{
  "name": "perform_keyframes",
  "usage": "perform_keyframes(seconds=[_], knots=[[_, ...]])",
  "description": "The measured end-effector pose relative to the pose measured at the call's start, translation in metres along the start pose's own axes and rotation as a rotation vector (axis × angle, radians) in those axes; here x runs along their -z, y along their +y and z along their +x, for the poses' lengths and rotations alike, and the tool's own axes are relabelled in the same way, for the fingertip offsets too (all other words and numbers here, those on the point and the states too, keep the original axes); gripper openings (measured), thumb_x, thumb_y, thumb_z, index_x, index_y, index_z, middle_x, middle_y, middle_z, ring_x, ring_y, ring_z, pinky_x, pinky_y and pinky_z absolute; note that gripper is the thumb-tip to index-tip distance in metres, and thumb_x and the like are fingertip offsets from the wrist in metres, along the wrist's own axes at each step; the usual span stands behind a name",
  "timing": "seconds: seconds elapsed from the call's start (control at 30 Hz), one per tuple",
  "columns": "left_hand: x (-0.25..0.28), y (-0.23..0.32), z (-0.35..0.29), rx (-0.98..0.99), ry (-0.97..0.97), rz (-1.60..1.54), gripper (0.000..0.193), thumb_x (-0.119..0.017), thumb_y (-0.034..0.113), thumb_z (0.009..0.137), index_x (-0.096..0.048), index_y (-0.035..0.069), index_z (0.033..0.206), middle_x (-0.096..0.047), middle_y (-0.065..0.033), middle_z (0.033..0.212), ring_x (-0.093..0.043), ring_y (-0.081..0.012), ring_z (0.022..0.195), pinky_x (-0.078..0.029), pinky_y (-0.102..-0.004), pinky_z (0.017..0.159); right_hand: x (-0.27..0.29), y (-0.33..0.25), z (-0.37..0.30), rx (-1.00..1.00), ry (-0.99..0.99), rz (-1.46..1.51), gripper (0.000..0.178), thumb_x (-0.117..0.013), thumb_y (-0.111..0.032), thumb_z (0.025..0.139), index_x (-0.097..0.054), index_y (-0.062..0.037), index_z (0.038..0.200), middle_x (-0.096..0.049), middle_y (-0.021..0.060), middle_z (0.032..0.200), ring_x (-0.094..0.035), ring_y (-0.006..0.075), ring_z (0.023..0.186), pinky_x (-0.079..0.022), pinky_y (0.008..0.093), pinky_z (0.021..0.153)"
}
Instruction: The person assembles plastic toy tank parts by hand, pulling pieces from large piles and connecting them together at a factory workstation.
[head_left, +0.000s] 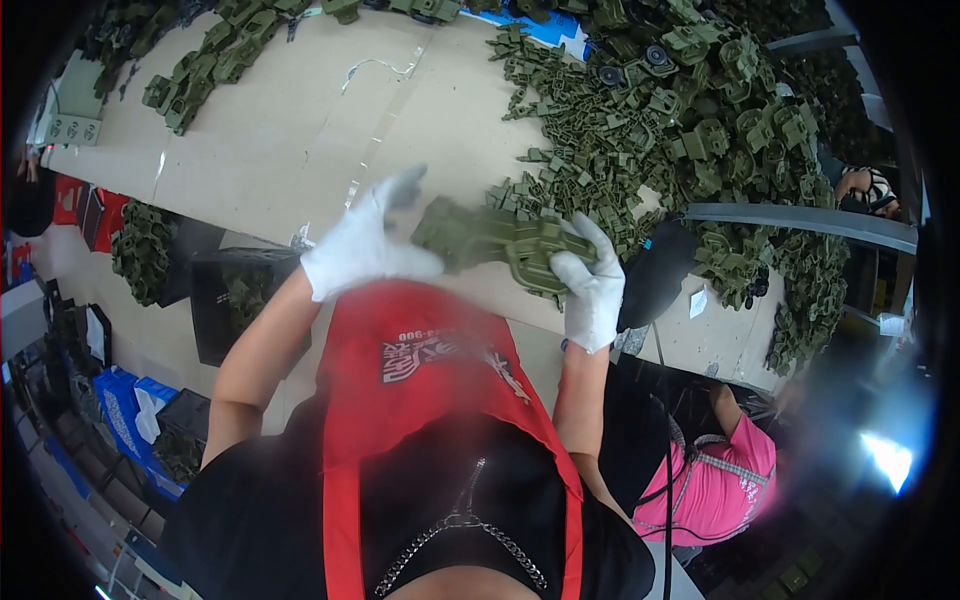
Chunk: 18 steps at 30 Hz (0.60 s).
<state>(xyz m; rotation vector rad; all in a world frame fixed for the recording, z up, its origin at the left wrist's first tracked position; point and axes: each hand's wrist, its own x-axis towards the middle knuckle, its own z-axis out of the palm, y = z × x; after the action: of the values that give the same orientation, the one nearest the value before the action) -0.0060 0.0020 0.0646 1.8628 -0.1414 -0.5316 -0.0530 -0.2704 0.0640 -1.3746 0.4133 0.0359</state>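
Observation:
Both my hands wear white gloves over the near edge of a pale worktable (270, 120). My right hand (595, 290) grips the right end of an olive-green plastic toy vehicle body (535, 250), thumb and fingers around its side. The left part of this piece is smeared by motion. Just left of it, my left hand (370, 240) has its fingers spread apart, partly blurred, and seems to hold nothing. Right beyond the piece lies a large heap of small olive-green plastic parts (580, 120).
More green vehicle bodies (210, 65) lie in a row at the far left. A grey metal bar (800, 218) crosses the table at right. A black box (235, 300) holding green parts stands below the left edge. A person in a pink shirt (715, 485) is at my right.

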Motion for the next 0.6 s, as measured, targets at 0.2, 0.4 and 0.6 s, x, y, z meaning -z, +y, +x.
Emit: perform_keyframes(seconds=[0.2, 0.4, 0.6], knots=[[-0.021, 0.000, -0.012, 0.263, -0.061, -0.490, 0.076, -0.072, 0.001, 0.074, -0.039, 0.002, 0.142, -0.059, -0.0111, 0.121, -0.056, -0.0169, 0.109, -0.045, -0.0302, 0.095, 0.020, 0.016, -0.012, -0.080, -0.071, -0.029, 0.048, -0.065, 0.003, 0.076, -0.058, 0.0024, 0.124, -0.062, 0.0105, 0.119, -0.058, 0.0165, 0.106, -0.045, 0.0290, 0.094], [-0.028, 0.008, -0.020, 0.218, -0.127, -0.154, 0.072, -0.075, 0.009, 0.073, -0.044, -0.004, 0.136, -0.064, -0.0125, 0.113, -0.060, -0.0170, 0.102, -0.047, -0.0293, 0.093, -0.028, -0.017, -0.019, 0.405, -0.301, -0.818, 0.049, -0.067, -0.019, 0.080, -0.057, -0.0043, 0.126, -0.063, 0.0181, 0.111, -0.062, 0.0301, 0.102, -0.051, 0.0395, 0.087], [-0.027, 0.013, -0.034, 0.187, -0.154, 0.004, 0.062, -0.075, 0.012, 0.067, -0.055, -0.004, 0.124, -0.065, -0.0169, 0.111, -0.062, -0.0183, 0.103, -0.048, -0.0301, 0.092, -0.082, -0.002, -0.029, -0.045, -0.528, -1.050, 0.058, -0.060, -0.045, 0.082, -0.055, -0.0068, 0.126, -0.060, 0.0232, 0.119, -0.061, 0.0407, 0.103, -0.050, 0.0426, 0.088]])
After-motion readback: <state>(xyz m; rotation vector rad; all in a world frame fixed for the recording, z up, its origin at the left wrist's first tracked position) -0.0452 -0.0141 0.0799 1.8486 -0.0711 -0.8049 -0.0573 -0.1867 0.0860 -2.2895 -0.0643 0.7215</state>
